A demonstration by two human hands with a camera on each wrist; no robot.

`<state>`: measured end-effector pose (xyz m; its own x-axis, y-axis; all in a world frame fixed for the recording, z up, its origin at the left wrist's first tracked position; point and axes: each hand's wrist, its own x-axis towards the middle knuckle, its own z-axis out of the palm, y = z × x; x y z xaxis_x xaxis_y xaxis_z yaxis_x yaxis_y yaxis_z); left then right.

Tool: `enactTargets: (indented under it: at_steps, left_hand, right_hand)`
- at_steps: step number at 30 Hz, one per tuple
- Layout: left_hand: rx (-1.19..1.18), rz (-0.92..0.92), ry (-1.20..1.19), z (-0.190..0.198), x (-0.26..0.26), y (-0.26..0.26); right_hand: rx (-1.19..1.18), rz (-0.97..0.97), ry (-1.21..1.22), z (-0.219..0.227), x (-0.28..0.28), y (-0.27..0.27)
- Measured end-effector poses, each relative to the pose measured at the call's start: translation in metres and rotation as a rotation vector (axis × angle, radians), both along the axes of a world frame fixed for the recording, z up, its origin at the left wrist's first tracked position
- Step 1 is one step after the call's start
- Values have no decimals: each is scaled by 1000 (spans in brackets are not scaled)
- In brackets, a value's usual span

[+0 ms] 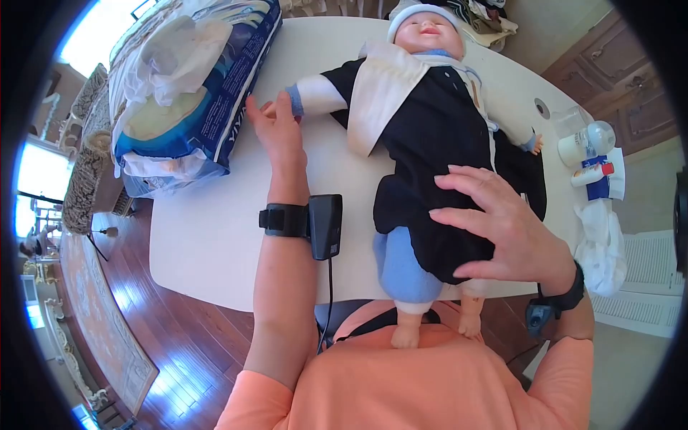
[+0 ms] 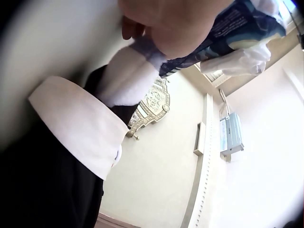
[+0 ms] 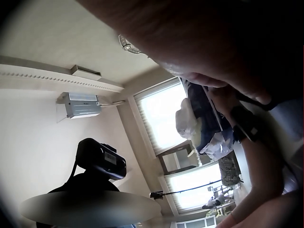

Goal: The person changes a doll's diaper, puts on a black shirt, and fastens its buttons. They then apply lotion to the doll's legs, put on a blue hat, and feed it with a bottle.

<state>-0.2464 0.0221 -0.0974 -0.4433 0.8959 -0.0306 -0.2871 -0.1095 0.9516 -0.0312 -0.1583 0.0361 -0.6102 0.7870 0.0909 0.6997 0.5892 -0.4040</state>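
A baby doll in a pale cap lies on its back, head at the far side and bare feet over the near edge. It wears a black garment with a wide white collar, white sleeves with blue cuffs and blue pants. My left hand holds the doll's hand at the blue cuff, hiding most of that small hand. In the left wrist view the white sleeve runs from under my fingers. My right hand rests spread over the lower part of the black garment.
On the white table, an opened diaper pack stands at the left, with crumpled white material on top. A clear bottle, a red-capped tube and a white cloth or bag are along the right edge.
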Motion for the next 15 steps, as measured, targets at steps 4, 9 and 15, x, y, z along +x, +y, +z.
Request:
enactTargets:
  at_steps: [4,9,15]
  left_hand:
    - [129,38,476,-9,-3,-7]
    - [250,-435,679,30,-10,-90]
    - [73,-946,705,35,8,-151]
  right_hand:
    - [119,-45,76,-23,6,-4]
    - [236,-144,335,-47,12,-3]
    - [285,-188,534,-54,11,-2]
